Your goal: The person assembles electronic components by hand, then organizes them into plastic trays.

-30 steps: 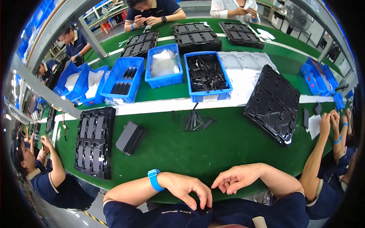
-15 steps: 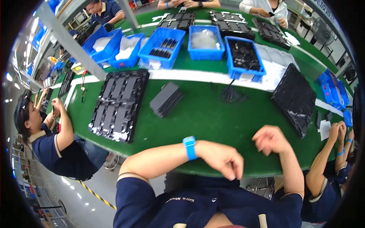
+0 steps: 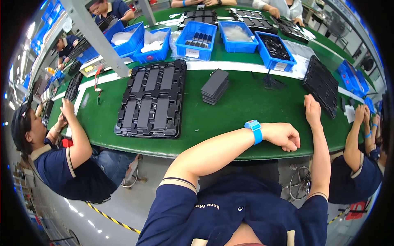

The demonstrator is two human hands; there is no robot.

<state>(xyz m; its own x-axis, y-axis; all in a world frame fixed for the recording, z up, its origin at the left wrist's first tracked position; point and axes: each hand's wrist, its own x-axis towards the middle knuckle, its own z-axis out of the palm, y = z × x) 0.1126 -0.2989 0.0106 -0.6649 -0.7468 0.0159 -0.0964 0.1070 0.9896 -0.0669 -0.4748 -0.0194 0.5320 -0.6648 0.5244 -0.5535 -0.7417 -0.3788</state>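
Note:
My left hand (image 3: 282, 136), with a blue wristband, hovers over the table's near edge; its fingers curl downward and nothing shows in them. Farther right, my right hand (image 3: 312, 111) is raised with its fingers stretched toward a tilted black tray (image 3: 321, 84). Its fingertips are at the tray's near left edge, but whether they touch is unclear. To the left lies a black moulded tray (image 3: 152, 98) holding several flat dark grey rectangular pieces. Between the two trays sits a stack of similar grey pieces (image 3: 215, 86).
Blue bins (image 3: 197, 41) line the back, one holding thin black parts (image 3: 274, 47). A small black heap (image 3: 271, 82) lies before that bin. A metal post (image 3: 96, 39) rises at the left. People sit at both sides, including a co-worker (image 3: 61, 151) at the left.
Both my hands have moved right and forward; the right one has gone up to the tilted tray with its fingers straighter. The camera view has shifted too.

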